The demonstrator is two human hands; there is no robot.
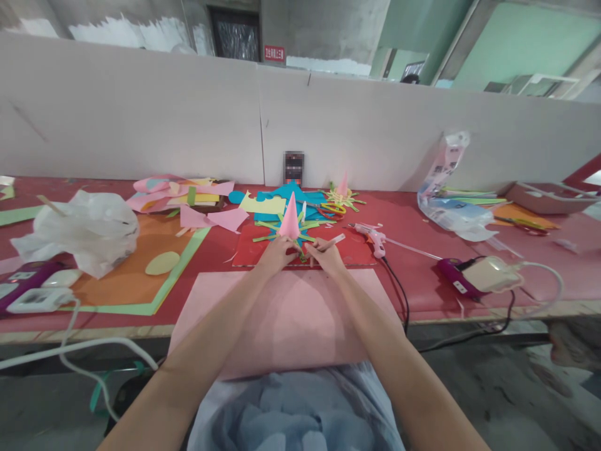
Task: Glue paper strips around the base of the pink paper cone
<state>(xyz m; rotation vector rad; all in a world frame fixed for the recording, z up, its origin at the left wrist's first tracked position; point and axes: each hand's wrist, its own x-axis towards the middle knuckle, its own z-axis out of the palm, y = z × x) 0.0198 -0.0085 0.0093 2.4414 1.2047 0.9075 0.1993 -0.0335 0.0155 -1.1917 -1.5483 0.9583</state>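
Observation:
A pink paper cone [290,219] stands upright on a star-like base of green and blue paper strips [307,238], over a red board [253,250]. My left hand [277,254] is closed on the near edge of this paper craft, its fingertips just below the cone. Opposite it, my right hand [325,255] grips a slim white pen [337,239] whose upper end points up and right. The pen's tip is too small to make out. Behind the craft lie yellow-handled scissors [334,208] on blue paper [293,193].
A second pink cone craft [344,188] stands farther back. On the right are a pink glue gun [375,241] with a cord and a purple power strip [457,277]. Paper scraps [216,217] and a crumpled white bag [89,228] lie left. A pink sheet [291,319] overhangs the table's front edge.

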